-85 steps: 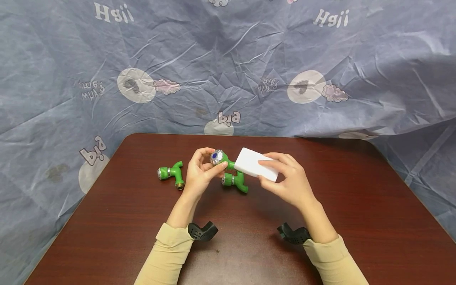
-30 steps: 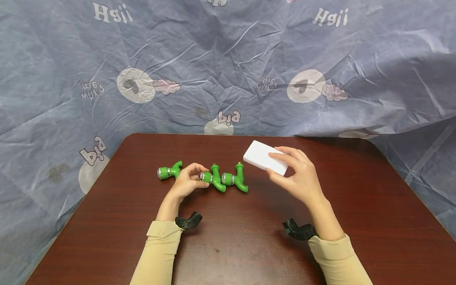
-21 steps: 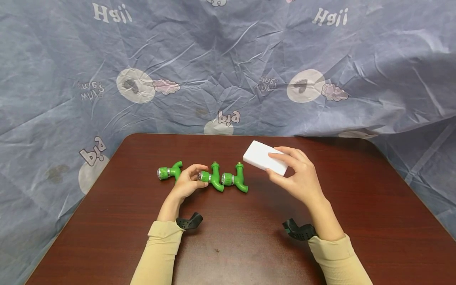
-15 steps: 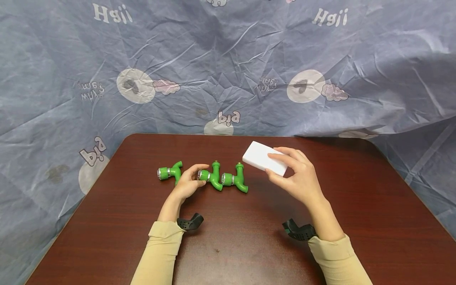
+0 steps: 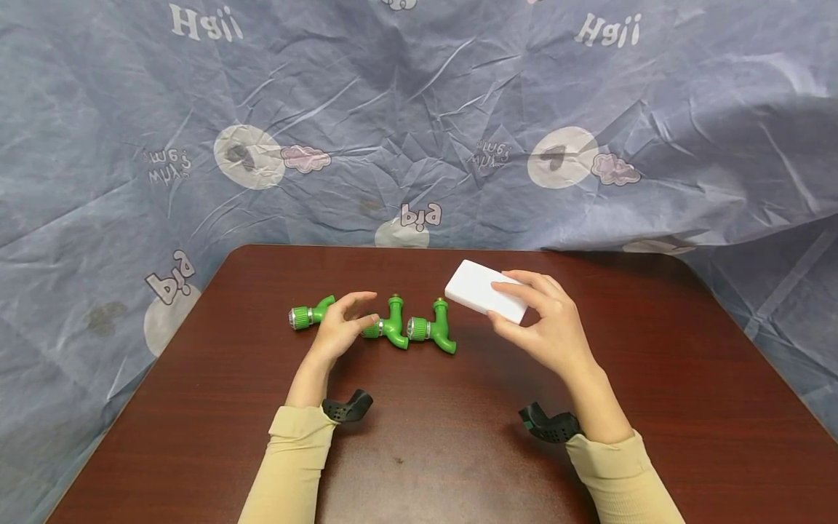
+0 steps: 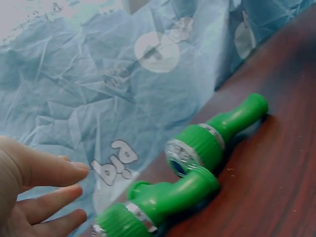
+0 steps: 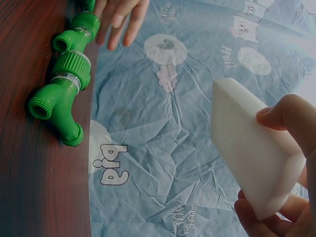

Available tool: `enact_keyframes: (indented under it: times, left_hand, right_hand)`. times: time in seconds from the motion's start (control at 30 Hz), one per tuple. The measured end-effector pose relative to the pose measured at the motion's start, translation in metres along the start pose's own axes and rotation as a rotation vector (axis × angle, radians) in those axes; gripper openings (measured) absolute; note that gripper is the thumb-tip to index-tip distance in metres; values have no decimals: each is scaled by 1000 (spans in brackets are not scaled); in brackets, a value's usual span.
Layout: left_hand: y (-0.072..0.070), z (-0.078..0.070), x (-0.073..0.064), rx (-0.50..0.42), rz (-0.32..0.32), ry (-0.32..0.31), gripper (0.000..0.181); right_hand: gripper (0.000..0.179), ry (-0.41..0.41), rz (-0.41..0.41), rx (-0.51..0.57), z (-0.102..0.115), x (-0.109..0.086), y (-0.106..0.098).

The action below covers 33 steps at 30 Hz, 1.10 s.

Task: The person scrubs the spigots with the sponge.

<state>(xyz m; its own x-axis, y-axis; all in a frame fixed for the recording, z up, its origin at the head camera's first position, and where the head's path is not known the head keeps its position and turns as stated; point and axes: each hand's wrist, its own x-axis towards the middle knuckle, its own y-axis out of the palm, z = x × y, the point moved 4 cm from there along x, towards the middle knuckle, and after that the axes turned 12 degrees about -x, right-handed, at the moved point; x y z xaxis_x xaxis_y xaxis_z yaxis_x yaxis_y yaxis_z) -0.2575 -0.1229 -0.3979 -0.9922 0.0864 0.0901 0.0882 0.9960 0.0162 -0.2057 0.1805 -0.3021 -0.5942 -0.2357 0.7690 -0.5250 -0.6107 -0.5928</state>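
In the head view my left hand (image 5: 337, 327) hovers with thumb and fingers apart beside the knob end of the middle green faucet (image 5: 396, 325), which lies on the table. The left wrist view shows a gap between the fingers (image 6: 54, 173) and that faucet's ribbed knob. Just right of it lies a second green faucet (image 5: 441, 327) with a silver-capped knob. A third faucet (image 5: 301, 318) is partly hidden behind my left hand. My right hand (image 5: 550, 320) pinches a white sponge block (image 5: 474, 285) by its near end, raised above the table.
All three faucets lie in a row on the dark red-brown table (image 5: 419, 437). A wrinkled blue-grey printed cloth (image 5: 419, 131) hangs behind the table's far edge. Black wrist mounts (image 5: 350, 407) sit at both cuffs.
The middle faucet, earlier held up against the sponge, has been set down between the other two. My left hand has let go of it and opened. The right hand drew slightly right with the sponge.
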Motion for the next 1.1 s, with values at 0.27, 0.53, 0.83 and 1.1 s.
enact_keyframes:
  times: [0.27,0.53,0.83,1.1]
  left_hand:
    - [-26,-18,-5,31,-166,187,34]
    - [-53,-24,-12,218,-356,217,34]
    - [-75,-16,-15,265,-478,188,35]
    - [-90,4,-15,173,-502,105,38]
  right_hand:
    - [35,3,9,1,0,-1,0]
    - [36,5,16,-2,1,-1,-1]
    - [36,4,17,-5,1,-1,-1]
    - [37,6,27,-5,2,0,-1]
